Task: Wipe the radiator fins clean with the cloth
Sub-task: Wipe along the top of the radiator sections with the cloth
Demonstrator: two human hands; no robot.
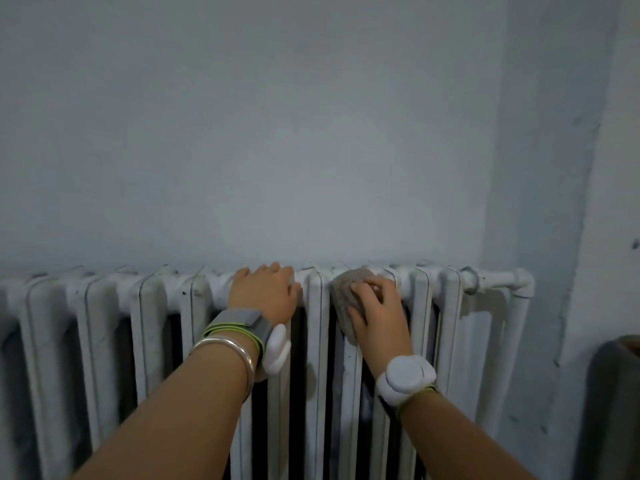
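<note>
A white cast-iron radiator (104,323) with several upright fins runs along the wall, its paint scuffed and dusty. My left hand (265,292) rests on the top of the fins near the middle, fingers laid over the top edge. My right hand (375,308) presses a grey cloth (344,291) against the upper front of a fin to the right, fingers curled over the cloth. Part of the cloth is hidden under that hand. Both wrists carry white sensor bands.
A white pipe (519,292) leaves the radiator's right end and bends down along the wall. The pale wall (277,133) rises behind. A dark rounded object (613,393) stands at the lower right edge.
</note>
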